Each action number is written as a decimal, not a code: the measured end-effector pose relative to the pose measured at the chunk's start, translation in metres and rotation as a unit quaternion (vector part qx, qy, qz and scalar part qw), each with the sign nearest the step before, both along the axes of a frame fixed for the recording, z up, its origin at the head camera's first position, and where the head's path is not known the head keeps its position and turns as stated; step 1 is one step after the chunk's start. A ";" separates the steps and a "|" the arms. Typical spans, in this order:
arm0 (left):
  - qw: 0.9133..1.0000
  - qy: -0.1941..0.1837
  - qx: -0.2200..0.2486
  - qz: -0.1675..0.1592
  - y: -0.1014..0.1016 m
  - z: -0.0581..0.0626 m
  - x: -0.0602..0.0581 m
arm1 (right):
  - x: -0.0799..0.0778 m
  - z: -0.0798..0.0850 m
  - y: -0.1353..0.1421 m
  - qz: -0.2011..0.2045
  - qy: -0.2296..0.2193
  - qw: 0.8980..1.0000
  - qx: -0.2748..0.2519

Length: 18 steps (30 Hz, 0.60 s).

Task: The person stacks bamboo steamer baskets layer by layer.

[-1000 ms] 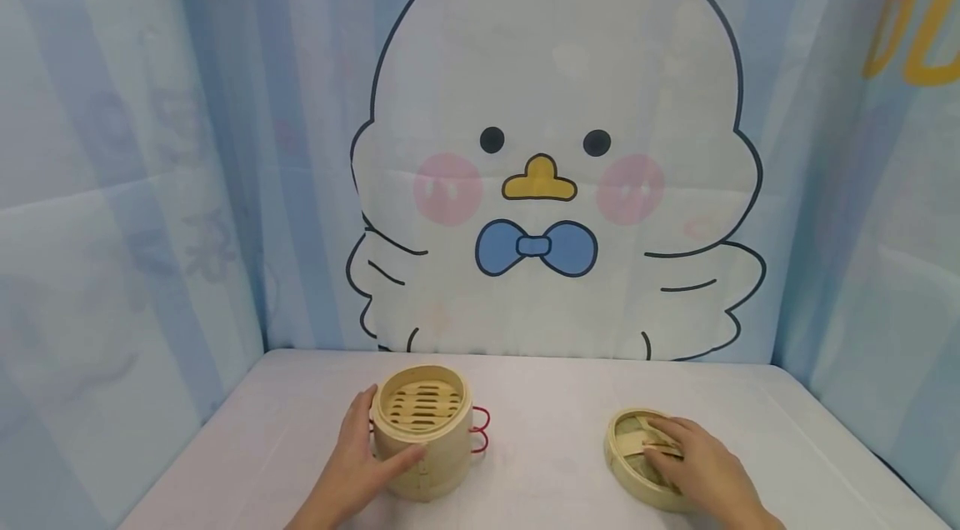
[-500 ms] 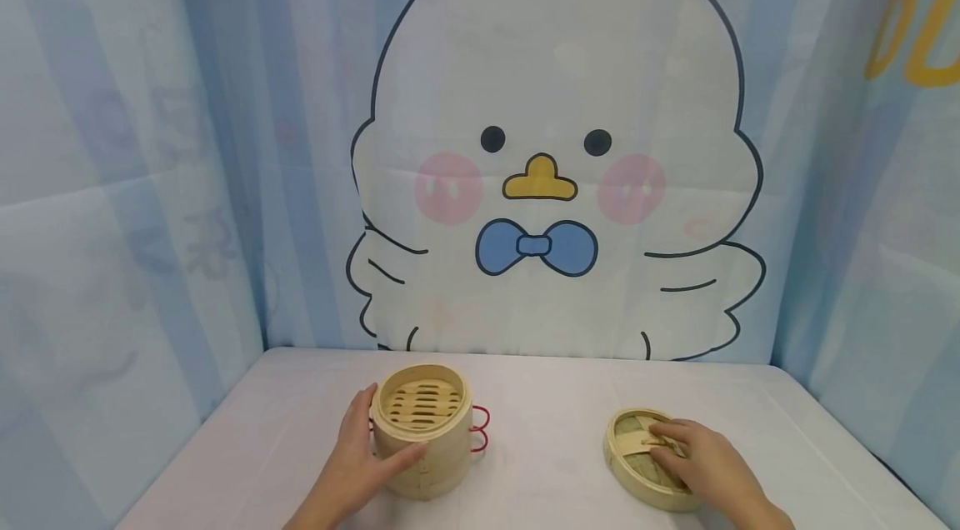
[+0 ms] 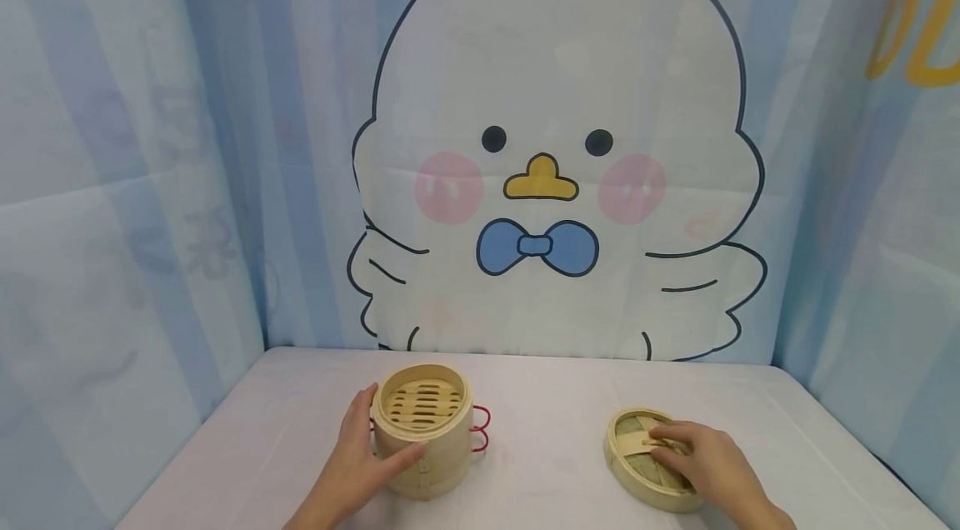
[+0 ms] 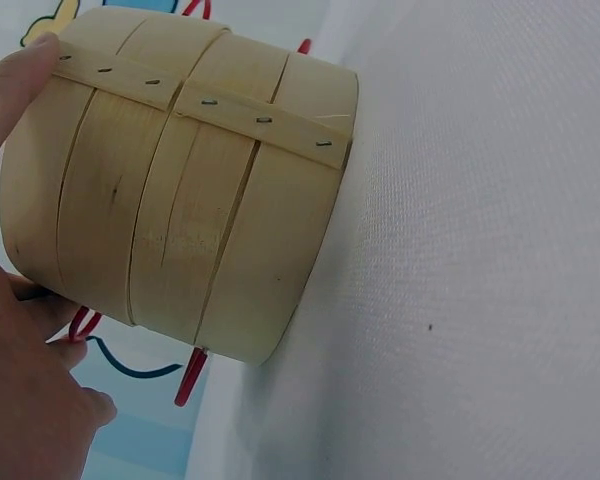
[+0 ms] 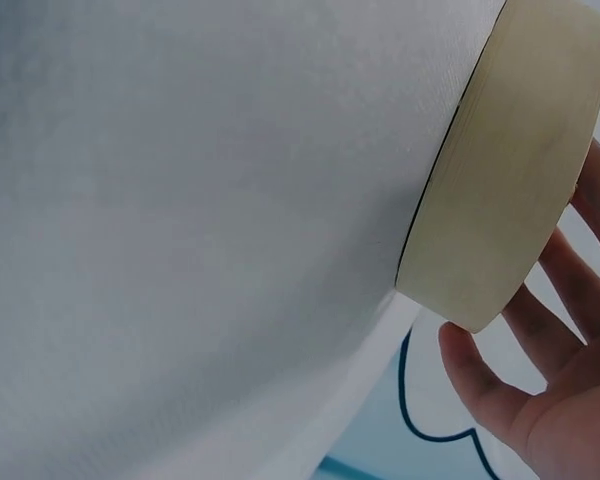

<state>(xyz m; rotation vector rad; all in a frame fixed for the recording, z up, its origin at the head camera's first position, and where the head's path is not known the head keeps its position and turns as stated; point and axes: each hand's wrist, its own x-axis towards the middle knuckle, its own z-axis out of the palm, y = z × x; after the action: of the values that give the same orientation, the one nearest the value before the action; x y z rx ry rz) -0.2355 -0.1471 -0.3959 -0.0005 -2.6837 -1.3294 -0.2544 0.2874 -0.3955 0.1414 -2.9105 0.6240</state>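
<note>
Baskets (image 3: 441, 455): stacking looks done, left hand (image 3: 358, 457) wrapped round them.
Lid (image 3: 643, 470): not yet on; right hand (image 3: 711, 460) bent over it, pinch unclear.

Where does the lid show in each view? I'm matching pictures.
Head: the lid is lower right, partly covered by the right hand.
Left wrist: not in it.
Right wrist: upper right, side-on, cut by the top edge.
Shared landmark: white table, in all three.
</note>
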 end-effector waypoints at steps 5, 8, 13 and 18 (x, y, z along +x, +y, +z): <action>1.000 -0.001 0.003 0.001 0.000 0.000 0.001 | -0.001 -0.001 0.000 -0.007 0.006 1.000 -0.007; 1.000 -0.003 0.004 0.003 0.000 0.000 0.000 | -0.002 -0.002 0.000 -0.005 0.016 1.000 -0.009; 1.000 -0.006 0.008 0.005 0.001 -0.001 -0.002 | -0.001 -0.003 0.001 -0.001 0.028 1.000 -0.012; 1.000 -0.007 0.012 0.004 0.001 -0.001 -0.003 | -0.001 -0.003 0.002 -0.002 0.035 0.999 -0.021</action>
<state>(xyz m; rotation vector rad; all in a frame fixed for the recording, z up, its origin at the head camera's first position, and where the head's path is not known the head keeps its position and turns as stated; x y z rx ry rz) -0.2381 -0.1456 -0.3969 0.0226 -2.6758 -1.3634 -0.2553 0.2891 -0.3987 0.1488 -2.8273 0.6648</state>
